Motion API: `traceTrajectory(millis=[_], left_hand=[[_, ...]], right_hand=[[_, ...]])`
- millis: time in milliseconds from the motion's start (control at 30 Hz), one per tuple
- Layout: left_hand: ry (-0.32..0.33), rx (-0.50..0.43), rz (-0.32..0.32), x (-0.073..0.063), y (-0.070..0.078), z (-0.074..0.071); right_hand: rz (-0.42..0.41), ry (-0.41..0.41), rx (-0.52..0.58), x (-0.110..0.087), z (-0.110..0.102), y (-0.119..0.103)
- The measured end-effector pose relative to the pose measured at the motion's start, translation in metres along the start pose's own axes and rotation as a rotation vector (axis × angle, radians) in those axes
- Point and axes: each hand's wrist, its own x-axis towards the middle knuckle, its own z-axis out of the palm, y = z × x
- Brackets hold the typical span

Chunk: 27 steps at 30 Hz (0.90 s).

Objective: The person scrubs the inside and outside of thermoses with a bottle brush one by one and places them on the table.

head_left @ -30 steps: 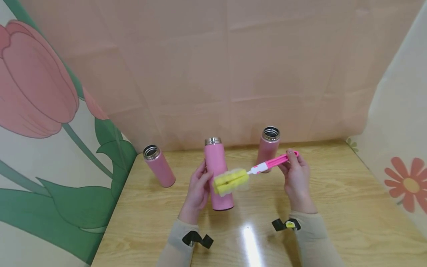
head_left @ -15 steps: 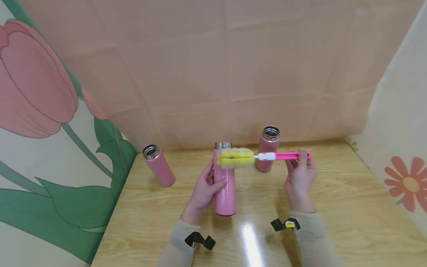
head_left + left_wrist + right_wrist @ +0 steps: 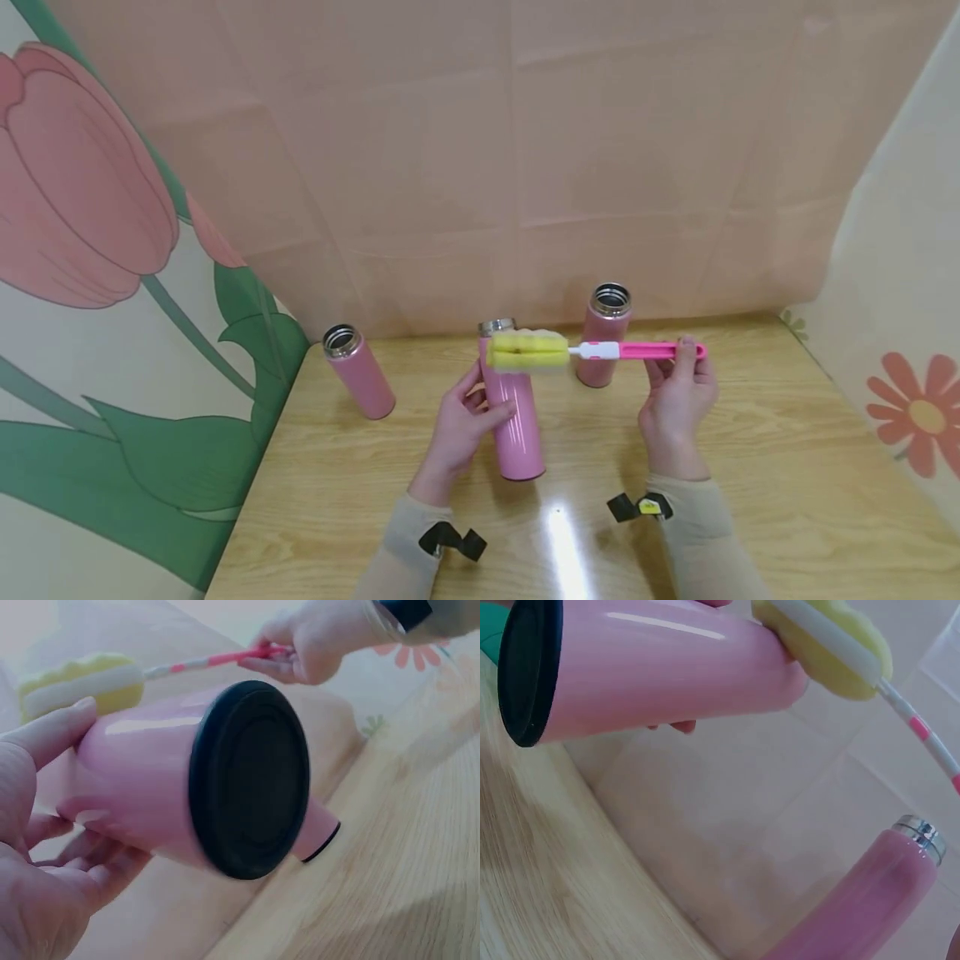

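Observation:
My left hand (image 3: 459, 425) grips a pink thermos bottle (image 3: 519, 433) around its middle, lifted above the table. Its steel neck (image 3: 497, 326) points away and its dark base (image 3: 251, 780) faces the left wrist camera. In my right hand (image 3: 678, 404), the pink end of a bottle brush (image 3: 652, 350) is pinched between thumb and fingers. The brush lies level, and its yellow and white sponge head (image 3: 528, 351) crosses in front of the bottle's upper part. In the right wrist view the sponge (image 3: 832, 649) is against or very close to the bottle's side near the neck.
Two more pink bottles with uncovered steel mouths stand on the wooden table (image 3: 315, 500): one at the back left (image 3: 360, 375), another at the back right (image 3: 602, 337), partly behind the brush. A pinkish cloth backdrop (image 3: 420, 167) rises behind the table.
The brush has swung from slanted to level, its sponge rising toward the bottle's neck. My left hand and bottle have shifted slightly right, and the bottle's tilt has varied. Both standing bottles stay put.

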Motion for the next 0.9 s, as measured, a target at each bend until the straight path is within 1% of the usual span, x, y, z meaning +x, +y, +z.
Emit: traceTrajectory(millis=[100, 200, 333, 500, 633, 767, 900], left_hand=[[0.031, 0.003, 0.024, 0.001, -0.002, 0.000], [0.031, 0.013, 0.049, 0.002, -0.004, -0.001], [0.012, 0.014, 0.062, 0.003, -0.006, -0.001], [-0.004, -0.039, 0.061, 0.003, -0.008, -0.001], [-0.022, -0.073, 0.061, 0.001, -0.007, -0.001], [-0.058, -0.104, 0.071, 0.000, -0.006, -0.001], [-0.095, -0.122, 0.064, 0.001, -0.006, -0.001]], right_hand=[[-0.024, -0.005, -0.012, -0.001, 0.000, 0.000], [-0.045, -0.017, -0.011, -0.002, 0.000, -0.001], [-0.081, -0.021, -0.001, -0.004, 0.001, -0.002], [-0.131, -0.012, 0.013, -0.005, 0.002, -0.001], [-0.133, -0.030, 0.028, -0.007, 0.003, 0.001], [-0.150, -0.048, 0.032, -0.008, 0.004, 0.005], [-0.171, -0.057, 0.000, -0.009, 0.003, 0.009]])
